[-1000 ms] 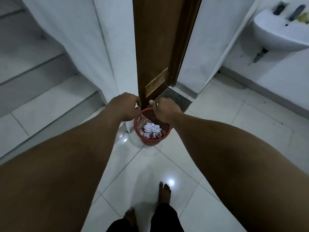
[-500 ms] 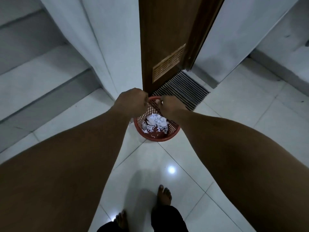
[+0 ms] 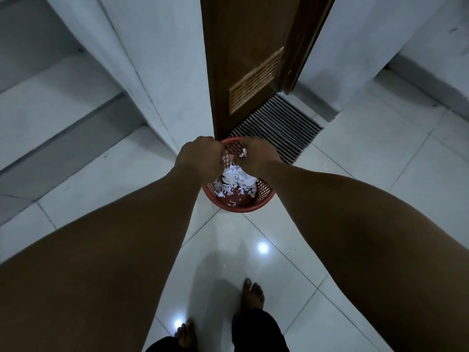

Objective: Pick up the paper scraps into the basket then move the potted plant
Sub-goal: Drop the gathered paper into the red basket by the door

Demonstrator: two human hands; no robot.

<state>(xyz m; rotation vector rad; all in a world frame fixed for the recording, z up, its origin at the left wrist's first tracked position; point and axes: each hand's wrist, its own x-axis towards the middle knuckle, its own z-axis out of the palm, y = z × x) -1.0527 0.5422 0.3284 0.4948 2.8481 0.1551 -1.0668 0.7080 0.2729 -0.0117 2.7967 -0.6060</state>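
Gripping the rim of the red plastic mesh basket [image 3: 253,203], left hand [image 3: 200,158] and right hand [image 3: 256,154] curl closed on its far edge. White torn paper scraps [image 3: 236,180] lie inside, just below the hands. Beyond the grip stand a brown wooden door [image 3: 248,59] and striped floor mat [image 3: 279,125].

Glossy white tiled floor [image 3: 253,275] with light glare. Brown louvred door [image 3: 248,59] far centre, striped mat [image 3: 279,125] at its foot. Steps [image 3: 50,102] left.

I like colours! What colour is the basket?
Red, seen from the head camera.
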